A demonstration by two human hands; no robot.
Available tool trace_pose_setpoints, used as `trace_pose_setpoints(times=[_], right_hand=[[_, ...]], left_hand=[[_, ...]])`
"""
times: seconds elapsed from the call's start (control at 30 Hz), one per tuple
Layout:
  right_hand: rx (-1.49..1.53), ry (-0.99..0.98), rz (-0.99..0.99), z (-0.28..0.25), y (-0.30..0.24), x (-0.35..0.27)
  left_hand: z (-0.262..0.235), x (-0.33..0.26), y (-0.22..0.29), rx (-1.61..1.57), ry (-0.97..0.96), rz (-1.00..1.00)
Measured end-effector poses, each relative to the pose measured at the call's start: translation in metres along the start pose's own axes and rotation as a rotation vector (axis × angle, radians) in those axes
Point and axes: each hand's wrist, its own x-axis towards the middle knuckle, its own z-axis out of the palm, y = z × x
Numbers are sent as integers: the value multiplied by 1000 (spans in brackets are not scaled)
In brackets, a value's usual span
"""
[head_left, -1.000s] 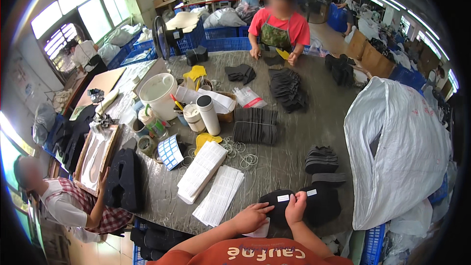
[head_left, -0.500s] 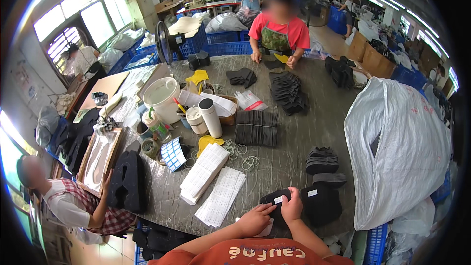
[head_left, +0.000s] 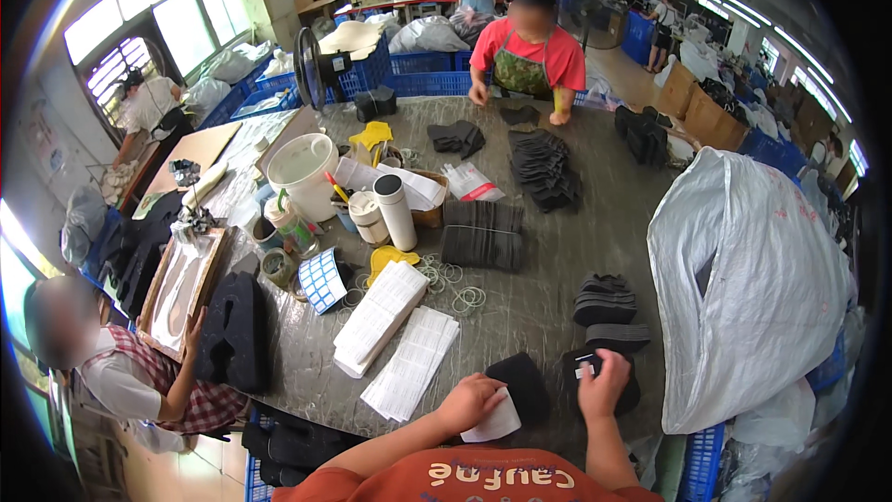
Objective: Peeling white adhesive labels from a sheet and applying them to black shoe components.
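Note:
At the near edge of the table my left hand (head_left: 472,402) has its fingers closed at the top of a small white label sheet (head_left: 494,420). Just right of it lies a flat black fabric piece (head_left: 518,386) with no label showing. My right hand (head_left: 606,381) is closed on the edge of a labelled black fabric piece (head_left: 578,363), over other black pieces (head_left: 630,397). A small white label shows beside its fingers, which partly hide the piece.
Stacks of black pieces (head_left: 606,302) stand beyond my right hand. Long white paper strips (head_left: 409,363) lie left. A large white sack (head_left: 743,297) bounds the right side. Co-workers stand at the far side (head_left: 528,60) and at the left (head_left: 139,372).
My right hand has moved right with the labelled black piece, over the right-hand pile. My left hand has drawn back from the black piece to the label sheet, which shows more now.

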Motion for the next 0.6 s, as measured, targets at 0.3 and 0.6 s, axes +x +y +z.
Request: trace_pose_setpoints(times=[0.3, 0.6], right_hand=[[925, -744, 290, 31, -77, -22], [865, -898, 185, 30, -95, -12]], left_hand=[[-18, 6, 6, -365, 219, -318], [-46, 0, 9, -17, 173, -369]])
